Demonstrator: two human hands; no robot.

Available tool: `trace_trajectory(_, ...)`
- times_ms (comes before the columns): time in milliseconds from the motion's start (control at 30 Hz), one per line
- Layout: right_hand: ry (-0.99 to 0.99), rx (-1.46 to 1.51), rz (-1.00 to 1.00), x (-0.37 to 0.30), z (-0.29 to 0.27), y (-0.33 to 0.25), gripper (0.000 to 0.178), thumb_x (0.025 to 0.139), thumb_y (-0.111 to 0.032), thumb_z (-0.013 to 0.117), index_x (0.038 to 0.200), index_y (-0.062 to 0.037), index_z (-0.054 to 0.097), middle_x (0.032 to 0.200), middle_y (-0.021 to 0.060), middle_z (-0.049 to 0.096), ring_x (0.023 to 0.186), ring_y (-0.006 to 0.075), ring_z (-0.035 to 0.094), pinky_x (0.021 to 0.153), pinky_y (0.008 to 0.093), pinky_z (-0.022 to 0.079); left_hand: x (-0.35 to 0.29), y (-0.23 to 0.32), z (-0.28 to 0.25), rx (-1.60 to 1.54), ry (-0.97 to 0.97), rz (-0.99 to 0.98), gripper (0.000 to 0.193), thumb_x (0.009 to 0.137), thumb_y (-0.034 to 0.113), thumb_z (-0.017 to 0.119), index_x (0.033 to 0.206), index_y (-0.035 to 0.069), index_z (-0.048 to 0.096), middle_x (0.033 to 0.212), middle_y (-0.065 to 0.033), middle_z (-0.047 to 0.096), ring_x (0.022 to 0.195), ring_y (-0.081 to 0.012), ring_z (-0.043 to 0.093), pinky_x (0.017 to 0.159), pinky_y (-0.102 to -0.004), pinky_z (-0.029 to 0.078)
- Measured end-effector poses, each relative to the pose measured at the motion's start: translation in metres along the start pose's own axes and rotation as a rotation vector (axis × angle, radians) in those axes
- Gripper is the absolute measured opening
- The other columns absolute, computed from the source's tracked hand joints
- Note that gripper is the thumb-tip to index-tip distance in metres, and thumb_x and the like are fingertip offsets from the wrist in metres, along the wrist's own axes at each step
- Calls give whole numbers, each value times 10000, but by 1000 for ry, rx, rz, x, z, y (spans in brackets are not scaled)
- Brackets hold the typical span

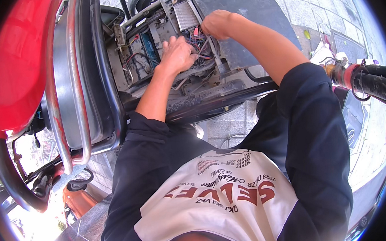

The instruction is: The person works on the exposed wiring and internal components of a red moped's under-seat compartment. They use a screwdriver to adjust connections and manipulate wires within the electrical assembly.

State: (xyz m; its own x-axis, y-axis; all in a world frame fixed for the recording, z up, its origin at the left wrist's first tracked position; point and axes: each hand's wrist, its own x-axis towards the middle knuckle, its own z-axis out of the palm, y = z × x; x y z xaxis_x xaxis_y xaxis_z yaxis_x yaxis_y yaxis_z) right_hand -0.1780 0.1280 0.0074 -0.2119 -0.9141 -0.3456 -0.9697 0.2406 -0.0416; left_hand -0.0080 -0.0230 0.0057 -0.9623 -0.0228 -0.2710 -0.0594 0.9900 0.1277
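In the open compartment of a vehicle, my left hand is closed over a tangle of thin coloured wires. Its fingers bend downward and their tips are hidden. My right hand is closed too, at the compartment's right edge beside a ribbed metal box; what its fingers hold cannot be made out. Between the hands a small red-pink connector stands among the wires. Left of my left hand lie dark blocks that look like batteries, with cables across them.
A black padded seat with metal rails rises at the left, beside a red body panel. A flat grey panel lies beyond my right hand. A black frame bar crosses in front of me. A handlebar grip sticks out at right.
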Motion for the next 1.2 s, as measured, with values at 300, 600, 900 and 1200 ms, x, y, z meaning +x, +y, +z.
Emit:
trace_trajectory(300,76,-93,-115,36,1,10,157,898,-91,719,1023,-122,808,1023,103,815,1020,377,784,867,464,634,2,4,3,119,39,-20,277,912,343,793,1002,94,872,1203,-148,700,1235,-374,584,1051,-533,413)
trace_trajectory(600,196,-163,-226,21,38,22,215,942,-114,647,1131,-113,748,1074,103,772,1000,360,779,845,475,633,4,5,12,174,77,18,192,926,303,794,1021,166,889,1177,-136,677,1208,-369,567,1025,-527,408)
trace_trajectory(900,103,-212,-219,-26,46,4,163,958,-174,630,1042,-103,751,1050,115,806,1006,344,789,870,453,633,1,4,7,96,0,35,241,872,302,844,1004,100,866,1195,-117,705,1215,-340,580,1027,-509,417)
trace_trajectory(1200,-30,-165,-182,-47,48,-24,154,952,-150,609,983,-52,724,954,155,789,925,373,793,806,476,633,1,10,9,166,1,84,230,867,304,859,1049,165,884,1173,-97,701,1217,-327,576,1027,-498,409)
